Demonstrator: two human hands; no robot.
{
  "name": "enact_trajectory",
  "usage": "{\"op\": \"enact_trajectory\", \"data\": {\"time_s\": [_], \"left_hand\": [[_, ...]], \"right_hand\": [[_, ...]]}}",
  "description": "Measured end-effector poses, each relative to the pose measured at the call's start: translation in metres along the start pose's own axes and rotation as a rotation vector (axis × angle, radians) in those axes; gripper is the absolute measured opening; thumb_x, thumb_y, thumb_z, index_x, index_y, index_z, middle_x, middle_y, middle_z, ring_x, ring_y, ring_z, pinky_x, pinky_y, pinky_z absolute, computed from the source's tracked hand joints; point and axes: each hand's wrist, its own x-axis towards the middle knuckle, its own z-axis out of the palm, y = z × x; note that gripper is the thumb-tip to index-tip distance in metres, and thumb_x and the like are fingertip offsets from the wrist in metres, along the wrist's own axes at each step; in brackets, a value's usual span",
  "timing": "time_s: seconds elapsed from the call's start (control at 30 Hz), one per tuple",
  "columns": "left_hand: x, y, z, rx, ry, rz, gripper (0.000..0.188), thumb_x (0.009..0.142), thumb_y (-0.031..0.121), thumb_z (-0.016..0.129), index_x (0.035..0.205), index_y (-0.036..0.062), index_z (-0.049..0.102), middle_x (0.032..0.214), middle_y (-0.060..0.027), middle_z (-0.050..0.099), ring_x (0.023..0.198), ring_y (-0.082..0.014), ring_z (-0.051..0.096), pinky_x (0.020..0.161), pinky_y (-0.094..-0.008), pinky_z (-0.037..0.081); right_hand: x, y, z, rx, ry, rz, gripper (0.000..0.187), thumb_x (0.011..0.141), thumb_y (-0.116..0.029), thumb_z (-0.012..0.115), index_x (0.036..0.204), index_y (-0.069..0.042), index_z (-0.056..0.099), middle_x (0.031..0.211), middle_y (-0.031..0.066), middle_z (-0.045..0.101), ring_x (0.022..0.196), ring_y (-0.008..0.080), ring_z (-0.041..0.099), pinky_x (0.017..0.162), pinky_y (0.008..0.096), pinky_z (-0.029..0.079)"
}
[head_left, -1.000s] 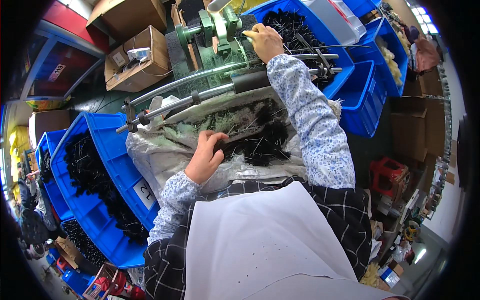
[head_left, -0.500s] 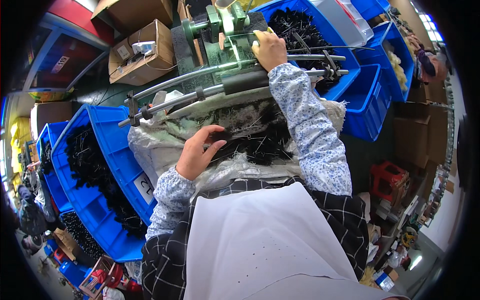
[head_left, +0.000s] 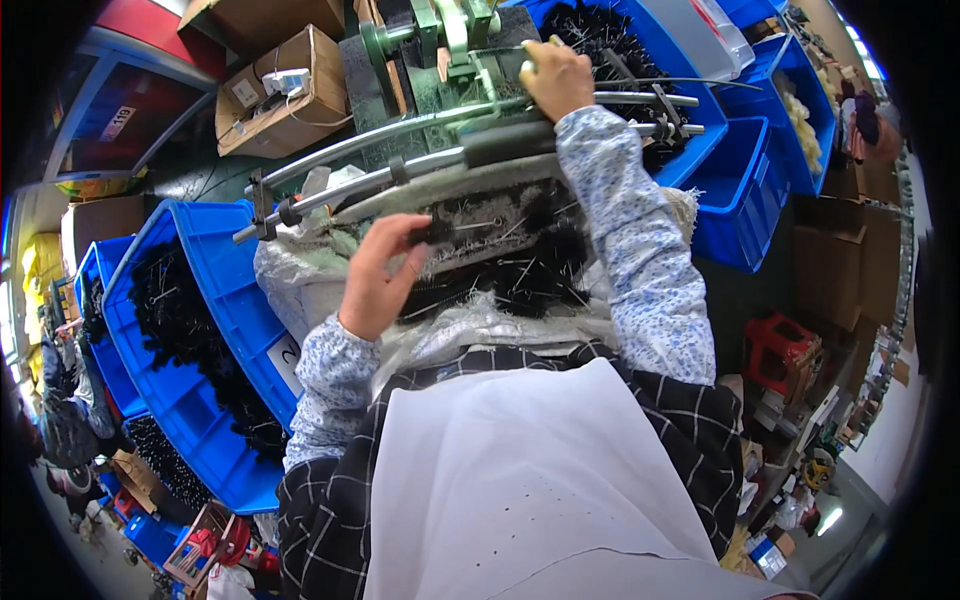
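My left hand is over the left part of the work sack, thumb and fingers closed around a small dark wire brush. Its thin metal stem ends in a loop that points to the right. My right hand is at the green machine, fingers curled beside its working head, with yellow coverings at the fingertips. Whatever those fingers grip is too small to make out. Below both hands, several black wire brushes lie in a heap on the white woven sack.
Two metal rails cross in front of the machine. Blue bins of black brushes stand to the left, and another brush-filled bin at the right. An open carton sits behind left. A red stool is at the right.
My left hand has moved slightly left and up, and the looped brush now shows in it. My right hand has shifted a little right and up beside the machine.
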Motion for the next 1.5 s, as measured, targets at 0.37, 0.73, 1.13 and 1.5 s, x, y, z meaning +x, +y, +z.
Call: {"op": "enact_trajectory", "data": {"time_s": [0.37,0.73,1.13,1.5], "left_hand": [[0.007,-0.006,-0.002,-0.131,-0.050,-0.046,0.025,0.079,-0.004,0.060,0.103,-0.0009,0.055,0.102,-0.0081,0.059,0.092,-0.0143,0.060,0.082,-0.0264,0.048],[0.025,0.004,0.045,-0.278,0.128,0.045,0.024,0.082,-0.006,0.056,0.105,0.0002,0.052,0.112,-0.0089,0.055,0.099,-0.0131,0.055,0.088,-0.0248,0.045],[-0.043,-0.073,0.045,0.476,-0.694,-0.321,0.040,0.084,0.023,0.057,0.118,0.0035,0.047,0.099,-0.0206,0.061,0.093,-0.0360,0.059,0.080,-0.0424,0.045],[-0.024,-0.050,0.025,0.441,-0.622,-0.186,0.037,0.073,0.013,0.057,0.107,-0.0004,0.052,0.086,-0.0204,0.062,0.081,-0.0362,0.059,0.076,-0.0410,0.046]], "right_hand": [[0.037,0.053,-0.036,0.054,-0.243,0.009,0.018,0.082,-0.024,0.056,0.085,-0.009,0.065,0.091,0.0106,0.063,0.081,0.0283,0.061,0.072,0.0409,0.048],[-0.098,-0.082,-0.124,0.627,-0.648,-0.124,0.032,0.084,-0.026,0.057,0.110,-0.007,0.058,0.099,0.0140,0.064,0.087,0.0305,0.062,0.076,0.0383,0.050],[0.001,-0.010,-0.015,-0.069,-0.066,-0.016,0.020,0.081,-0.017,0.056,0.099,-0.018,0.065,0.080,0.0059,0.063,0.077,0.0239,0.062,0.068,0.0370,0.050],[0.005,-0.013,-0.011,-0.057,-0.066,-0.032,0.022,0.080,-0.017,0.058,0.101,-0.019,0.065,0.078,0.0046,0.061,0.076,0.0234,0.062,0.069,0.0370,0.050]]}}
